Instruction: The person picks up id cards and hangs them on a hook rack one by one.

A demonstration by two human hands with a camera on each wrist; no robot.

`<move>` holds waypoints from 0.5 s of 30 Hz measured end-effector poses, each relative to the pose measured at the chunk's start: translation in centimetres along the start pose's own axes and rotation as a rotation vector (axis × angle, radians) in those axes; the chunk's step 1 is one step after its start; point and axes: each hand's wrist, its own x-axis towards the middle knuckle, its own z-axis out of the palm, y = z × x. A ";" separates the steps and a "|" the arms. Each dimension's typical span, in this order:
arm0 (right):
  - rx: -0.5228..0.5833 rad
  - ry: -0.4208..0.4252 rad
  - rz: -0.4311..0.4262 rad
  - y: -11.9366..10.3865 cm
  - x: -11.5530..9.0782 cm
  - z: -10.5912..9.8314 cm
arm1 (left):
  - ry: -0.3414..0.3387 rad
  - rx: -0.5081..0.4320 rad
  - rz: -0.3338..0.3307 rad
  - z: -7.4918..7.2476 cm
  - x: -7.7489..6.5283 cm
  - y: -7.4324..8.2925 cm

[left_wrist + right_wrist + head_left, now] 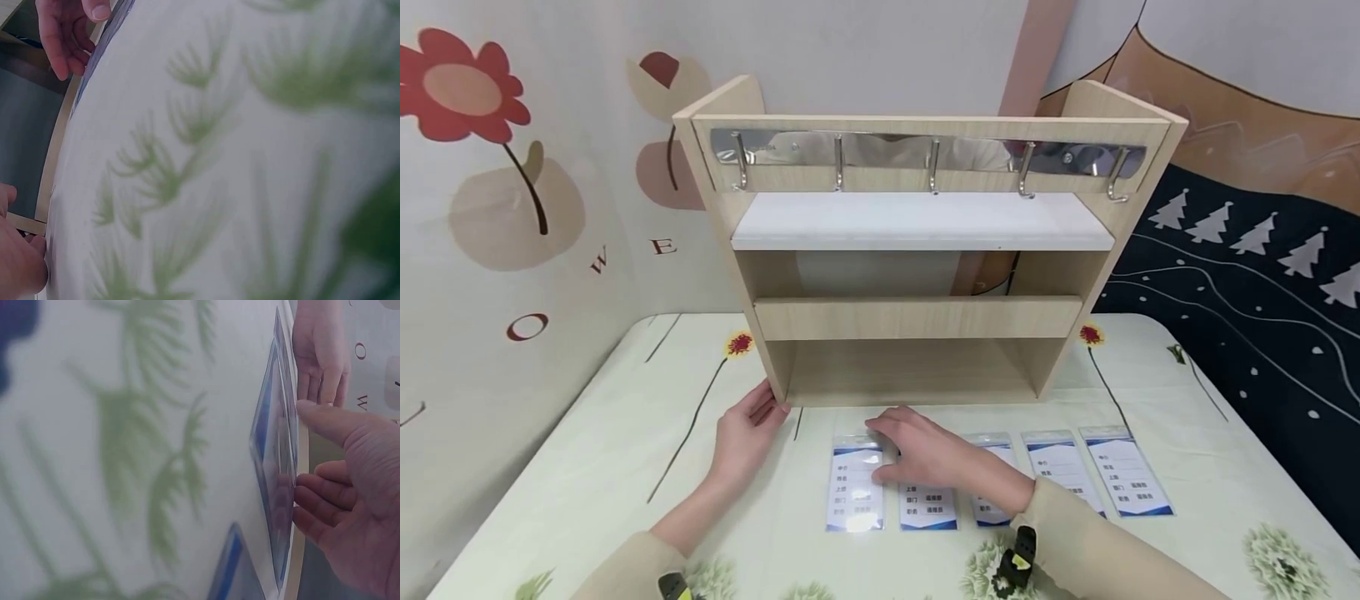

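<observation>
My left hand [747,437] rests on the table by the lower left corner of a light wood shelf rack [917,319], fingertips at the foot of its side panel. In front of the rack lies a row of several clear-sleeved badge cards with blue corners and printed text. My right hand [928,454] hovers over the row, fingers bent loosely. Its thumb is at the right edge of the leftmost badge card [855,496], and it covers the top of the second badge card [928,508]. In the right wrist view, the right hand [369,506] has thumb and fingers spread apart beside the cards.
A metal strip [880,152] with several hooks runs across the rack's top, above a white shelf board [925,222]. The table has a flowered cloth [790,550]. Printed curtains [880,50] stand behind, with a dark panel [1240,350] at the right.
</observation>
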 end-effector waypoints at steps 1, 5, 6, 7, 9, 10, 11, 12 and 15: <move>-0.001 0.001 0.005 0.0 0.1 0.1 | 0.002 0.002 -0.005 0.0 0.1 0.0; -0.011 -0.002 0.032 -0.1 0.5 0.2 | 0.009 -0.010 -0.046 0.2 0.3 0.1; -0.012 0.000 0.031 -0.2 0.6 0.2 | 0.013 -0.013 -0.058 0.2 0.3 0.2; -0.010 -0.001 0.035 -0.2 0.7 0.3 | 0.018 -0.011 -0.072 0.3 0.4 0.3; -0.011 -0.005 0.041 -0.2 0.9 0.2 | 0.033 -0.017 -0.088 0.4 0.5 0.5; -0.010 -0.006 0.043 -0.2 1.1 0.2 | 0.040 -0.020 -0.096 0.5 0.5 0.6; -0.008 -0.007 0.043 -0.3 1.2 0.2 | 0.048 -0.023 -0.103 0.6 0.5 0.7; -0.006 -0.007 0.043 -0.3 1.3 0.2 | 0.054 -0.026 -0.108 0.6 0.6 0.7; -0.001 -0.007 0.046 -0.4 1.5 0.1 | 0.072 -0.048 -0.122 0.8 0.6 0.8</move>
